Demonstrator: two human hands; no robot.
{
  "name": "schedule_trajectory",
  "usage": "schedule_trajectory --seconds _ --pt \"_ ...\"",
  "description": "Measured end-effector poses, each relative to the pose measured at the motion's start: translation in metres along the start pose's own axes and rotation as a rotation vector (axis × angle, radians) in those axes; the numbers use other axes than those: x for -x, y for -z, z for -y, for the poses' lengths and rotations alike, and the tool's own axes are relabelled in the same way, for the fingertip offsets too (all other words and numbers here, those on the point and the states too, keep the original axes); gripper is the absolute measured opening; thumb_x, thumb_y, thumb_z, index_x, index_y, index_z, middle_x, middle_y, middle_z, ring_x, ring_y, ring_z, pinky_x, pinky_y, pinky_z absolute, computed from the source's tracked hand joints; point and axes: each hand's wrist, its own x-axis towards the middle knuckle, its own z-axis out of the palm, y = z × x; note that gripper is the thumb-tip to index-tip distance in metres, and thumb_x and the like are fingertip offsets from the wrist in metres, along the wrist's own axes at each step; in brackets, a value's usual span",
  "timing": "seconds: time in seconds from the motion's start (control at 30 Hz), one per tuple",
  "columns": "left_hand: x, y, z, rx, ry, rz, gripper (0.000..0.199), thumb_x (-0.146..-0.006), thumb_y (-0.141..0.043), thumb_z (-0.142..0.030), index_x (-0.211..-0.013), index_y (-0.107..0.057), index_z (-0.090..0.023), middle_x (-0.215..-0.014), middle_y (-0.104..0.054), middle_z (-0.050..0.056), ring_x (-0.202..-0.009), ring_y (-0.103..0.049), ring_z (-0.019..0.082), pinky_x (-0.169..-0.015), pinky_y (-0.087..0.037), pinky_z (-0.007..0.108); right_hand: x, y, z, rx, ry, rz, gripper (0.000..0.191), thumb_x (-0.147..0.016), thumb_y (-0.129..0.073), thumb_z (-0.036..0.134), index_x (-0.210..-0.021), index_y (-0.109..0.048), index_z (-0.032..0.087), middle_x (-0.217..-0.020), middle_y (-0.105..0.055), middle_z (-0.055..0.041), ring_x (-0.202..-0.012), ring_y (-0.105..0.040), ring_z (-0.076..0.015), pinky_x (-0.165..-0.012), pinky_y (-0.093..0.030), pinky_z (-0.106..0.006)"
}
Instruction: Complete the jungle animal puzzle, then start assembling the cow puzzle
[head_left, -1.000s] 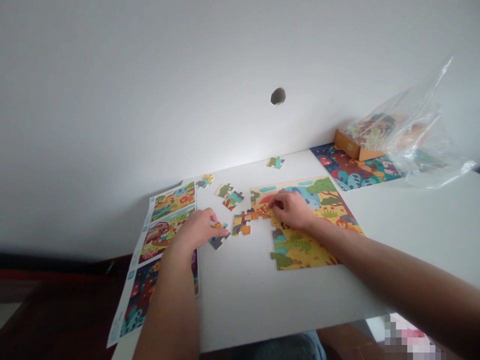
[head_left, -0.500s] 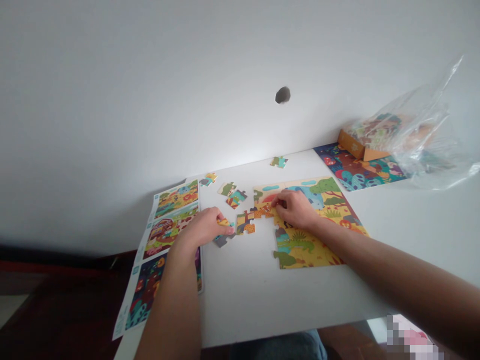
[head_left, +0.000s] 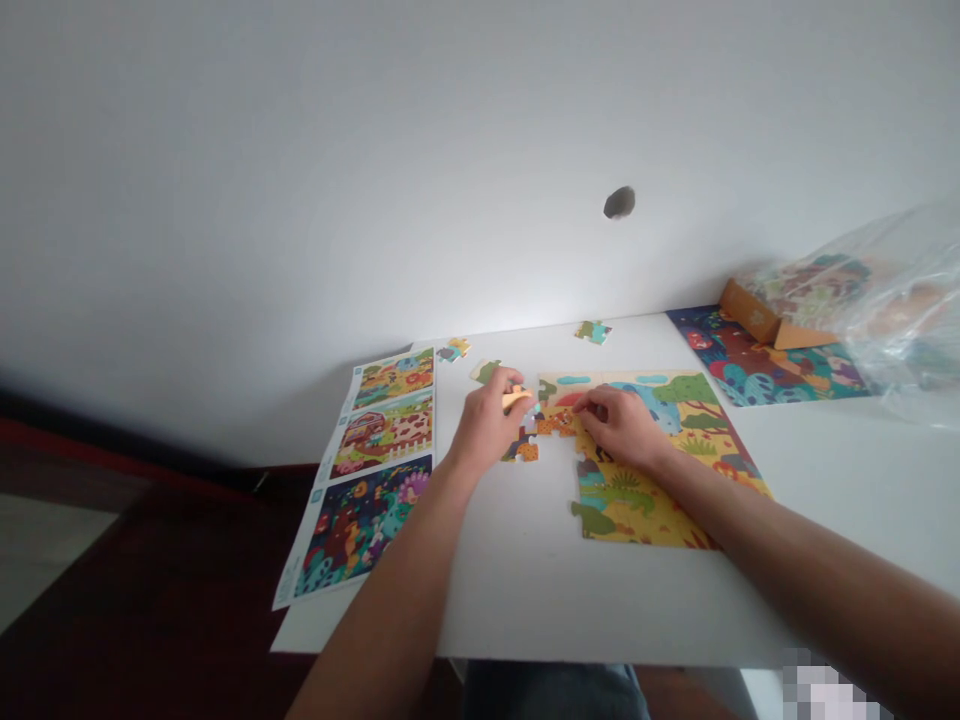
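My left hand (head_left: 484,425) is raised a little over the table and pinches a puzzle piece (head_left: 516,399), seen mostly edge-on. Just below and to its right lies a loose piece with spotted orange (head_left: 527,452), partly covered by the fingers. My right hand (head_left: 619,422) rests on the partly joined animal puzzle (head_left: 626,500), its fingers curled together at the left side. Beside those fingertips is a spotted leopard piece (head_left: 553,421); whether they grip anything is hidden.
Left of my hands lies a picture sheet (head_left: 382,430) with three scenes. Loose puzzle pieces (head_left: 594,331) lie toward the wall. At the right, an orange box (head_left: 754,312) and a clear plastic bag (head_left: 915,320) sit on a dark picture sheet (head_left: 739,365).
My left hand has lifted the puzzle piece from beside the picture sheet and carried it right, toward the joined puzzle. My right hand stays on the puzzle. The view has shifted left.
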Motion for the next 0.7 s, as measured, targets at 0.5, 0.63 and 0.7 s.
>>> schedule_trajectory --seconds 0.5,0.63,0.7 --pt "0.008 -0.022 -0.004 0.357 -0.219 0.266 0.032 -0.096 -0.054 -0.033 -0.125 -0.046 -0.021 -0.098 -0.073 0.006 -0.090 -0.070 0.020 -0.078 -0.051 0.029 0.004 0.001 0.019 -0.110 0.293 0.059 0.018 -0.094 -0.055 0.031 -0.098 -0.068 0.020 -0.087 -0.070 -0.0047 -0.074 -0.060 -0.0158 -0.069 -0.044 -0.027" --pt "0.009 -0.021 0.000 0.317 -0.209 0.215 0.031 -0.095 -0.054 -0.038 -0.119 -0.051 -0.019 -0.085 -0.073 0.004 -0.074 -0.067 0.017 -0.071 -0.049 0.027 0.005 0.000 0.021 -0.130 0.238 0.049 0.021 -0.094 -0.055 0.037 -0.094 -0.068 0.020 -0.080 -0.068 -0.0030 -0.067 -0.056 -0.0146 -0.066 -0.044 -0.027" --pt "0.009 -0.021 0.002 0.272 -0.220 0.194 0.025 -0.096 -0.051 -0.039 -0.110 -0.057 -0.018 -0.078 -0.071 0.002 -0.067 -0.063 0.015 -0.066 -0.046 0.025 0.004 0.001 0.022 -0.134 0.196 0.023 0.022 -0.094 -0.055 0.038 -0.092 -0.068 0.020 -0.078 -0.068 -0.0025 -0.066 -0.055 -0.0144 -0.065 -0.044 -0.027"
